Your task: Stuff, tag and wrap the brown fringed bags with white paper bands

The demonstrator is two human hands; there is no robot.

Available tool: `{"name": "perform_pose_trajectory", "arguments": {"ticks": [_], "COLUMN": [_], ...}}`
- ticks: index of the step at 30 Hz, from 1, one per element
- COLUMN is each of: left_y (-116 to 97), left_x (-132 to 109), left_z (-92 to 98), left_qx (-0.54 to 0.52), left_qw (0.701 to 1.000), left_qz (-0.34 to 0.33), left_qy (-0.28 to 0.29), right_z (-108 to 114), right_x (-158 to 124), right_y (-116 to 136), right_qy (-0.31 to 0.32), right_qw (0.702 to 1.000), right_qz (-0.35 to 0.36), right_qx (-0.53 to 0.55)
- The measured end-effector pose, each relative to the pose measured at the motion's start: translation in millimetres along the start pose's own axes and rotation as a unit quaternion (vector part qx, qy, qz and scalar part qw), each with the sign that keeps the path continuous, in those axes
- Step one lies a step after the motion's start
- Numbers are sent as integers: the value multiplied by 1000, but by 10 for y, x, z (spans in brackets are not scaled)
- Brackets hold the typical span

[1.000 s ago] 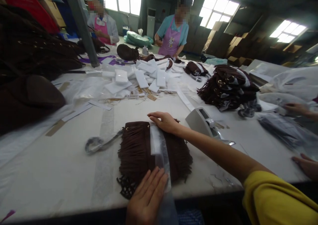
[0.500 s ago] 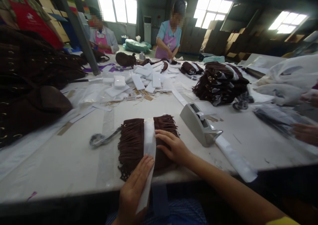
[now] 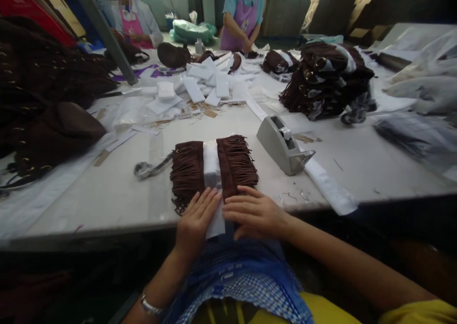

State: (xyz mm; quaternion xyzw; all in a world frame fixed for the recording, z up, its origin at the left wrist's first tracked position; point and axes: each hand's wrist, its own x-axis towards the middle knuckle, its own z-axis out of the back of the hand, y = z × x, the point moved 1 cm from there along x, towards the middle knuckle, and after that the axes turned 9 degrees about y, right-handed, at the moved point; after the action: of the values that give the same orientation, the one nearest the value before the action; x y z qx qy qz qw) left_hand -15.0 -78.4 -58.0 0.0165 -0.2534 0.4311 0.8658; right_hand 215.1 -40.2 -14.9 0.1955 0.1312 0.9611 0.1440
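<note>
A dark brown fringed bag (image 3: 187,171) lies at the table's front edge, with a white paper strip (image 3: 212,159) running across its middle. My left hand (image 3: 200,217) rests flat on the lower part of the strip, fingers stretched out. Beside it, my right hand (image 3: 259,212) lies with extended fingers at the bag's lower edge, fingertips close to the strip. The strip's white tail shows below and between my hands. A wrapped strap or chain (image 3: 152,167) sticks out from the bag's left side.
A grey tape dispenser (image 3: 282,145) stands right of the bag, near a long white strip (image 3: 330,186). Behind are scattered white packets (image 3: 194,89) and stacked fringed bags (image 3: 326,83). Brown bags (image 3: 53,133) crowd the left by a metal post (image 3: 107,33). Co-workers (image 3: 241,16) stand across the table.
My right hand has slid down from the strip's middle to the bag's lower edge. My left hand stays on the strip, whose hanging tail looks shorter. The view has tilted downward.
</note>
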Motion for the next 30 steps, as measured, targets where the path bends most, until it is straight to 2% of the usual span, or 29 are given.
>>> {"name": "perform_pose_trajectory", "arguments": {"ticks": [2,4,6,9,13,17,24,30], "left_y": [4,3,-2,-8,-8,-10,-39,-78], "left_x": [6,20,32,39,38,56,99,97], "left_z": [-8,-12,-13,-12,-11,-15,-69,-81], "left_qx": [-6,-8,-7,-5,-13,-10,14,33], "left_qw": [1000,1000,1000,1000,1000,999,999,997], "left_qz": [7,12,14,19,24,30,35,45], "left_qy": [-3,-9,-15,-18,-11,-32,-36,-48], "right_z": [-161,-354,-524,-663,-679,-688,-672,-679], "right_x": [-187,-299,-315,-216,-103,-130,-219,-293], "right_y": [114,140,104,36,53,190,495,573], "right_qy": [73,91,62,2,-74,-132,-113,-96], "right_qw": [997,995,996,999,997,990,990,992], "right_qz": [3,-26,-48,-36,-9,25,40,35], "right_qx": [-8,-21,-35,-39,-7,-51,-71,-77]}}
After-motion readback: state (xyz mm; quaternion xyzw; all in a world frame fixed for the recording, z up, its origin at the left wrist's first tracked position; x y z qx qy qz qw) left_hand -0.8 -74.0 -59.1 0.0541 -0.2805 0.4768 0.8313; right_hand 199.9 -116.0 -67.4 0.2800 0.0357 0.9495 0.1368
